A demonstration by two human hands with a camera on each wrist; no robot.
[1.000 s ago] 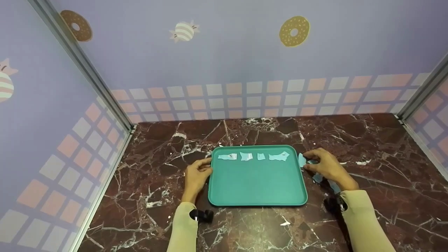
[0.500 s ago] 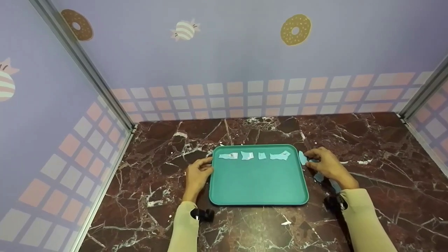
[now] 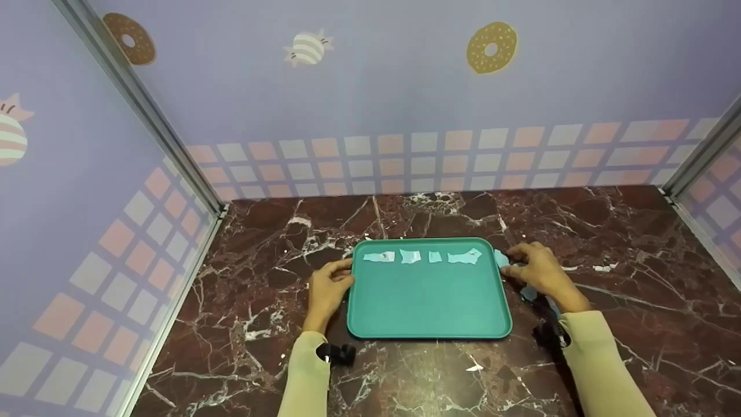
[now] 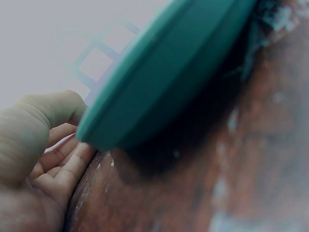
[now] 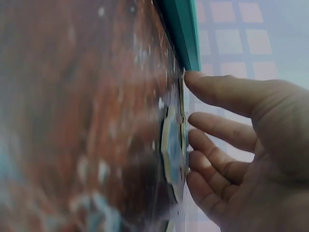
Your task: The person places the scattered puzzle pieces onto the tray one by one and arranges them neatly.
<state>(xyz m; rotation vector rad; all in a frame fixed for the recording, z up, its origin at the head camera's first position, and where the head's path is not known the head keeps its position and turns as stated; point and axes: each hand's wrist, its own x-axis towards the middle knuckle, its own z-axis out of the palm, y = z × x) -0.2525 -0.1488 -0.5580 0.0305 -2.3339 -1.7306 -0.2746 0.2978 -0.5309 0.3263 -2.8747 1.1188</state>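
A teal tray point(image 3: 429, 301) lies on the table. Several flat, jagged light-blue pieces form a row along its far side, among them a small piece point(image 3: 435, 256) and a longer one point(image 3: 465, 256) at the right end. My left hand point(image 3: 329, 289) grips the tray's left rim; in the left wrist view its thumb and fingers meet the rim point(image 4: 145, 87). Beside the tray's right edge, my right hand point(image 3: 539, 269) touches a light-blue piece point(image 3: 501, 259) with its fingertips. The right wrist view shows a thick, pale-edged piece point(image 5: 171, 150) below those fingers.
More light-blue pieces point(image 3: 528, 293) lie under and behind the right hand, partly hidden by it. The dark red marbled table point(image 3: 428, 376) meets a patterned back wall point(image 3: 405, 92) and side walls. Each wrist carries a small black camera point(image 3: 337, 354).
The right hand's fingers have shifted slightly over the blue piece beside the tray, covering more of it. The left hand keeps its hold on the rim. The head view has tilted a little.
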